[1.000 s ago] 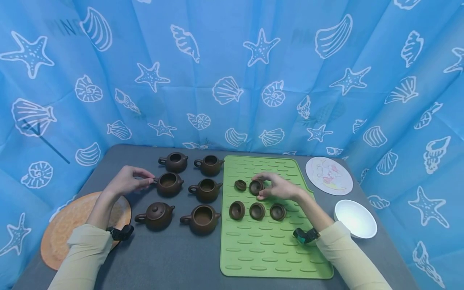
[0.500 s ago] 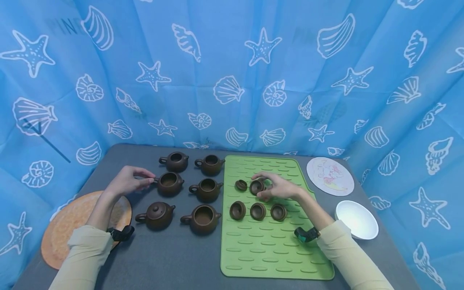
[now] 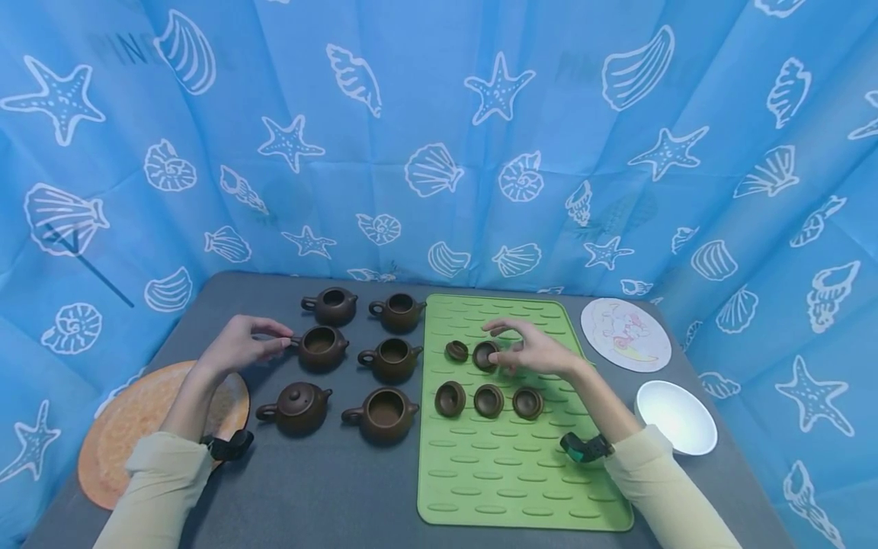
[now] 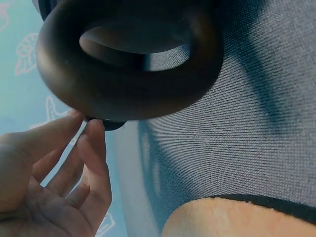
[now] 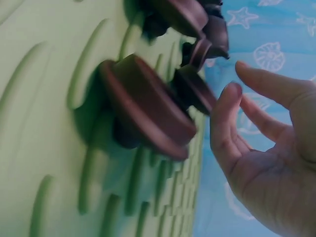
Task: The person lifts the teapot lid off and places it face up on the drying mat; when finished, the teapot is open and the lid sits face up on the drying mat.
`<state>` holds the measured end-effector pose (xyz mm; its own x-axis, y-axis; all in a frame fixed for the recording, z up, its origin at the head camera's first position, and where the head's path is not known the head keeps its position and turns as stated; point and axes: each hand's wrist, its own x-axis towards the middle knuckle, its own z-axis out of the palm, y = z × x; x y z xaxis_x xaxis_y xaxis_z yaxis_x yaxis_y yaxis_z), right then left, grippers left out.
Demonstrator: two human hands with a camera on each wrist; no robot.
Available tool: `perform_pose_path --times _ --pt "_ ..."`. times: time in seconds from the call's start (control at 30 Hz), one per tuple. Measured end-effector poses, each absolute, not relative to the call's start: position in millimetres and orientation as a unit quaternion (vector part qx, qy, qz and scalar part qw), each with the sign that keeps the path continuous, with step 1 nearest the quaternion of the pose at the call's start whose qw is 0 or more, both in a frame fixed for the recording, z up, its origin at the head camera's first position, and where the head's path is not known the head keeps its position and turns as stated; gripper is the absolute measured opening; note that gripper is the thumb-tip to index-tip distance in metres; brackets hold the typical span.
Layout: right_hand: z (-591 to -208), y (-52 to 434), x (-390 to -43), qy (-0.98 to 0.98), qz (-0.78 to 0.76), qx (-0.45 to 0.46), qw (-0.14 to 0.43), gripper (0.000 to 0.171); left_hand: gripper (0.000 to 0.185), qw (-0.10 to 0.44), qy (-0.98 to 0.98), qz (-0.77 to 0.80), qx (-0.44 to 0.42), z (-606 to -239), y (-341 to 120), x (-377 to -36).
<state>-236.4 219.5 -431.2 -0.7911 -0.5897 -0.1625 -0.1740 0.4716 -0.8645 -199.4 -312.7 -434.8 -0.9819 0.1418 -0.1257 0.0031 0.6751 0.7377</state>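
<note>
The left hand (image 3: pixel 236 345) is pinching the handle of a lidless teapot (image 3: pixel 319 347), steadying it, while the right hand (image 3: pixel 538 352) is hovering, fingers spread, beside an upturned lid (image 3: pixel 484 354) on the green mat (image 3: pixel 507 473).

**Three angles on the tea table**

Head view looks forward and down over the whole table (image 3: pixel 329 488). Left wrist view sits tight against a teapot handle (image 4: pixel 128 64), probably the far-left one. Right wrist view skims the green mat (image 5: pixel 44 148), also in the head view.
</note>
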Motion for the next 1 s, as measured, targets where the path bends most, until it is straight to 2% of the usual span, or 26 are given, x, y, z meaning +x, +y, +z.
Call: perform_pose_path --times 0.43,0.73,0.87,1.0 --pt "-400.3 175.2 -204.1 0.816 -0.452 -0.301 0.197 0.057 0.036 0.066 0.916 0.396 0.022 -431.9 -314.7 -176.8" --pt "-402.7 122.9 -185.2 0.777 -0.496 -0.326 0.211 0.051 0.039 0.048 0.917 0.395 0.012 -428.9 -310.2 -144.4" --pt "-404.5 98.7 -177.1 0.755 -0.524 -0.322 0.229 0.046 0.04 0.053 0.917 0.395 -0.009 -429.1 -309.8 -127.4" --pt "-407.8 72.9 -170.1 0.738 -0.542 -0.332 0.223 0.04 0.042 0.064 0.915 0.398 -0.023 -430.6 -309.4 -112.5"
